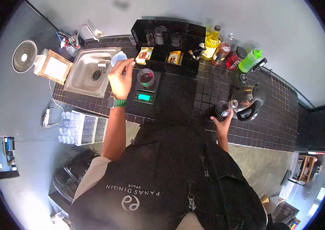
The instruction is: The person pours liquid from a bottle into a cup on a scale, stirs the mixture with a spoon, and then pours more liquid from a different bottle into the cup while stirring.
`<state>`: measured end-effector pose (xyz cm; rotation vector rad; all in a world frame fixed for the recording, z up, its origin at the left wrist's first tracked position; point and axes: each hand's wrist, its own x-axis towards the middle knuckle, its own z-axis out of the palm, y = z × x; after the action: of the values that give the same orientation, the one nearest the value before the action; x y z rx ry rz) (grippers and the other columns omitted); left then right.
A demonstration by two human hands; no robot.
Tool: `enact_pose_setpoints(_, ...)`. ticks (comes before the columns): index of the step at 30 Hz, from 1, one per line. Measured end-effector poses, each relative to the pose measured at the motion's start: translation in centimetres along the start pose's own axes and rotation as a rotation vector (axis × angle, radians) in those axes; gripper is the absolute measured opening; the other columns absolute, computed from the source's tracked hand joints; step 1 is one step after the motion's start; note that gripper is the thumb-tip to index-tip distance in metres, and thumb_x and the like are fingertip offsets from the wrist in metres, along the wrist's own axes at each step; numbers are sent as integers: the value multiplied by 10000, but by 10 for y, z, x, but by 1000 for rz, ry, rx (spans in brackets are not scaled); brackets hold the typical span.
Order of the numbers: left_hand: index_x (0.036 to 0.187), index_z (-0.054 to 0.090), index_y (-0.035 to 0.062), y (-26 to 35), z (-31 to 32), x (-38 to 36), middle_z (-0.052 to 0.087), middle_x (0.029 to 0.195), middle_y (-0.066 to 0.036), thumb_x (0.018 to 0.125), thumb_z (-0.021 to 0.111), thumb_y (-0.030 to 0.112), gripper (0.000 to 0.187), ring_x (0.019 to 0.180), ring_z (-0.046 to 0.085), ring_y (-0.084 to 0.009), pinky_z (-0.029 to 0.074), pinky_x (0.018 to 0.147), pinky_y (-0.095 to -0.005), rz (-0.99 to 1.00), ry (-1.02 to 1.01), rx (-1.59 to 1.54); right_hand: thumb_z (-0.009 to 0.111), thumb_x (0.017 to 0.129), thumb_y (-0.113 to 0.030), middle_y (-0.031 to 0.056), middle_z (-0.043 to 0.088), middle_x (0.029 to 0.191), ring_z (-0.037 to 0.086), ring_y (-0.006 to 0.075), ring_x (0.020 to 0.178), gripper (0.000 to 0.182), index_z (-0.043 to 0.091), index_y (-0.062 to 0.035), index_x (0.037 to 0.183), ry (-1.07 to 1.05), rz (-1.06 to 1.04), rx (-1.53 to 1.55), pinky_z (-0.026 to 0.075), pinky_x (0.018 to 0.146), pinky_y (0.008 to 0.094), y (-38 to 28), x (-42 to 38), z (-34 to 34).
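Note:
My left hand (121, 79), a watch on its wrist, pinches the end of a thin dark stirrer that slants down into a glass (146, 78) with dark red contents. The glass stands on a black scale (145, 96) with a lit green display. At the right, my right hand (222, 124) is wrapped round the lower part of a dark bottle (222, 109) with a clear neck. Just beyond it stands a kettle (246, 100) with a black handle.
A sink (89, 73) lies at the left, with a white cup (119, 58) by its edge. Behind the scale is a black shelf (189, 71) holding sachets. Several bottles (210, 45) line the wall. A small fan (24, 56) stands far left.

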<state>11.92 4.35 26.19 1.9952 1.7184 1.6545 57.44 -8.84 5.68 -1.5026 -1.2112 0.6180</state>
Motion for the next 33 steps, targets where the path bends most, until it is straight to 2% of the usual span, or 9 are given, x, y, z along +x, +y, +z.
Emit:
enact_pose_setpoints(4,1093,823,25,-9,2,-3,800,949,-88,979,793,40,118,806,737,-116,587,739,-276,-16,-12,-44,951,714,26,148,442,1629,449,310,1506,1192,271,-68,1689,8,-17,227,331,1281,454,15,-16,-11)
enact_pose_setpoints(13,1085,825,31,0,-1,1,801,937,-79,965,802,34,122,775,712,-114,566,707,-277,-20,-1,-42,754,978,-42,229,476,1631,470,348,1524,855,276,-42,1687,92,-91,113,324,1294,486,3,-40,-46)
enact_pose_setpoints(15,1083,824,39,-2,-1,1,799,948,-88,959,807,34,126,756,700,-136,563,704,-298,-49,-2,-52,709,1040,-81,217,531,1581,517,324,1481,661,396,-18,1619,170,-107,55,377,1257,470,-8,-40,-54)
enact_pose_setpoints(17,1092,834,39,-8,2,3,794,908,-52,951,820,35,142,743,664,-70,525,677,-253,-62,41,-134,682,1066,-69,193,594,1509,573,291,1411,508,495,5,1532,262,-76,12,438,1198,441,-25,-41,-63)
enact_pose_setpoints(18,1092,834,39,-8,2,4,794,908,-52,951,820,35,142,743,664,-70,525,677,-253,-62,45,-134,734,1057,-189,168,674,1415,646,288,1296,510,541,7,1486,332,-82,40,494,1132,431,-35,-39,-64)
enact_pose_setpoints(22,1097,835,45,-8,1,10,792,913,-55,947,825,37,150,743,666,-81,532,683,-263,-21,15,-120,699,1080,-147,140,697,1277,659,221,1171,294,610,3,1316,503,-279,-54,524,1030,372,-68,-20,-81)
enact_pose_setpoints(26,1099,836,46,-12,0,8,799,933,-69,941,828,37,158,748,678,-104,538,691,-275,14,-13,-132,675,1062,-66,92,688,1127,633,163,1023,98,666,8,1126,614,-308,72,521,917,308,-129,9,-69)
enact_pose_setpoints(28,1096,834,41,-13,0,7,797,938,-78,940,829,41,157,760,687,-108,547,702,-286,17,-32,-117,673,1038,-16,85,683,1084,623,153,991,37,682,0,1071,344,-467,110,515,874,294,-172,26,-42)
enact_pose_setpoints(33,1094,825,32,-14,-7,11,805,971,-98,930,833,31,163,766,702,-136,556,712,-296,63,-75,-128,774,945,26,56,683,1002,620,116,838,204,710,-19,1133,-158,-412,145,522,782,277,-236,67,64)
